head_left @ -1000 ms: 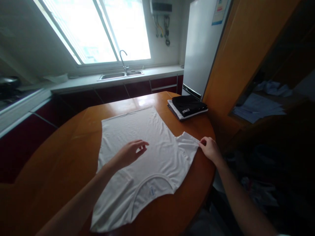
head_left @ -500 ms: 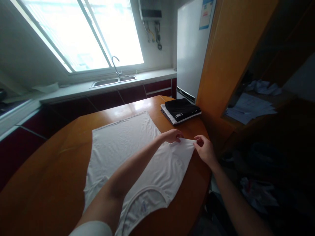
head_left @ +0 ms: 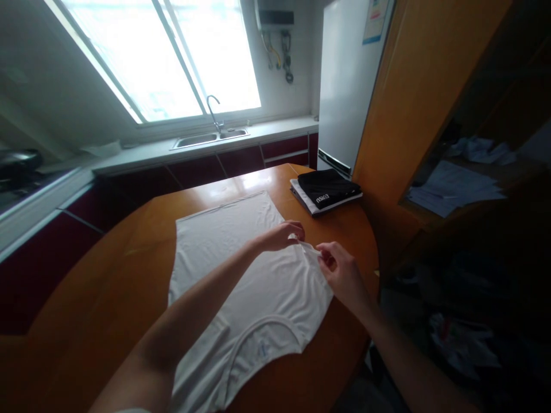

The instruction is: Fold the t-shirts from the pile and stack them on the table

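Observation:
A white T-shirt [head_left: 267, 287] lies spread on the wooden table, its round neckline toward me and its hem toward the window. My left hand [head_left: 284, 235] reaches across the shirt and pinches the sleeve at its inner end. The outer end of that sleeve is between the thumb and fingers of my right hand [head_left: 338, 267], closed on the cloth. Between both hands the sleeve edge is lifted and folded in over the body. My left forearm hides part of the shirt's middle.
Folded dark and white clothes [head_left: 327, 189] are stacked at the table's far right. Beyond the wooden table [head_left: 107, 269] are a counter with a sink [head_left: 206, 139], a window and a fridge [head_left: 350, 80]. A wooden cabinet [head_left: 404, 115] with papers stands to the right.
Both hands have moved left and inward, bringing the sleeve from stretched outward to folded toward the shirt's body. The view has shifted slightly left.

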A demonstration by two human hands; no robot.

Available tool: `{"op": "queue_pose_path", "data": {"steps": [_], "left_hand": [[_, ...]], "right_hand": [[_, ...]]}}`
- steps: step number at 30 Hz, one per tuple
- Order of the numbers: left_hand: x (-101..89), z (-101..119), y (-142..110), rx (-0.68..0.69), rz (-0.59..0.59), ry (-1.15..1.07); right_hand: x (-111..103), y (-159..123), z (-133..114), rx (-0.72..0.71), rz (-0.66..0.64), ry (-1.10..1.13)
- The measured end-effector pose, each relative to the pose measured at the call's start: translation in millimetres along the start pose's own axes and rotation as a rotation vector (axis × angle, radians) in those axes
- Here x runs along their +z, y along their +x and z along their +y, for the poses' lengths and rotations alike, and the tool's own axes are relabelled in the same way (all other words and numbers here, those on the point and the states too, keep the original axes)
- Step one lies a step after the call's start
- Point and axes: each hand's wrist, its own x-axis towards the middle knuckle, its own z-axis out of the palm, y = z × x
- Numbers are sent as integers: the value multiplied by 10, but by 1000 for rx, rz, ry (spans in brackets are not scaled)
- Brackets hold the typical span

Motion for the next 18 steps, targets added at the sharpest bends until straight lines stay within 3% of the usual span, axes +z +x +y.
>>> {"op": "queue_pose_path", "data": {"steps": [5, 8, 13, 18], "left_hand": [[124, -50, -473, -103, 86, 16], [231, -118, -674, -169, 118, 53], [317, 104, -905, -235, 177, 120], [412, 507, -1089, -113, -40, 191]], "right_hand": [[486, -202, -257, -94, -268, 87], [553, -268, -257, -91, -385, 138], [167, -204, 130, 74, -154, 34], [-193, -107, 509, 148, -25, -103]]}}
